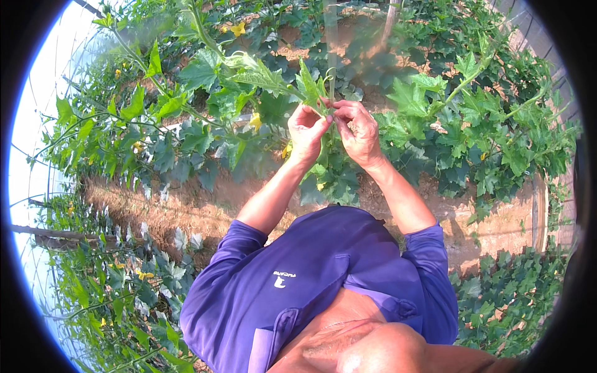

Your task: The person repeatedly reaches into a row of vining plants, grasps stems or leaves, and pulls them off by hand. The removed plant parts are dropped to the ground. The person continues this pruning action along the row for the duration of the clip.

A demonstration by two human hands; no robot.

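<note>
Both hands meet in front of my chest at a green cucurbit vine shoot (308,86) with young leaves and a curled tendril. My left hand (307,130) pinches the shoot between thumb and fingers. From the other side my right hand (359,130) closes its fingertips on the same spot, almost touching the left thumb. A narrow translucent strip (331,44) hangs down from above and meets the shoot at the fingers. Which fingers hold the strip and which hold the stem is hidden. More leaves (343,184) of the vine hang below the hands.
Leafy vines with yellow flowers (238,29) grow in rows ahead and on both sides. Long shoots reach up at left and right. A wooden stake (391,23) stands at the back. Bare soil (205,200) runs between rows. Greenhouse film (39,116) closes the left side.
</note>
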